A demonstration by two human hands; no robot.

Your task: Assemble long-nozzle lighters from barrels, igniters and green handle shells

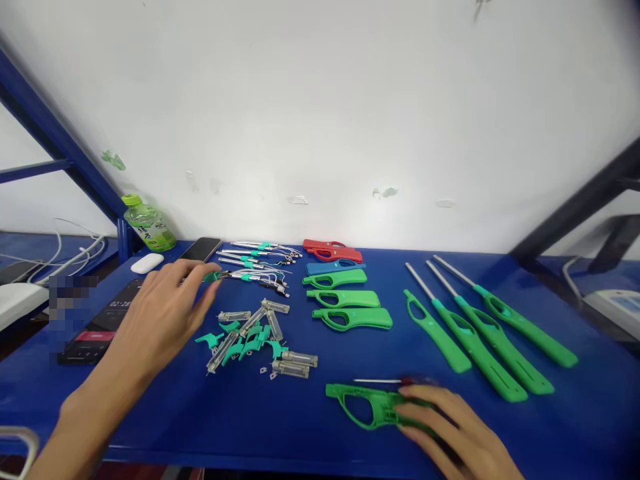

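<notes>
My left hand [167,310] is closed in a pinch on a small teal part [212,276] at the left, beside a row of metal tubes with wires [253,265]. At the front right, the fingers of my right hand [450,427] rest over a green lighter shell [383,405] whose inner side faces up; what the palm covers is hidden. A screwdriver [379,381] lies just behind that shell. Between my hands are teal triggers [254,341] and clear fuel tanks [295,363].
Green shells [353,318], a blue shell [325,267] and red shells [333,252] lie at the back middle. Long green lighters [490,360] lie at the right. Phones [107,320], a white case [147,263] and a bottle [150,225] occupy the left.
</notes>
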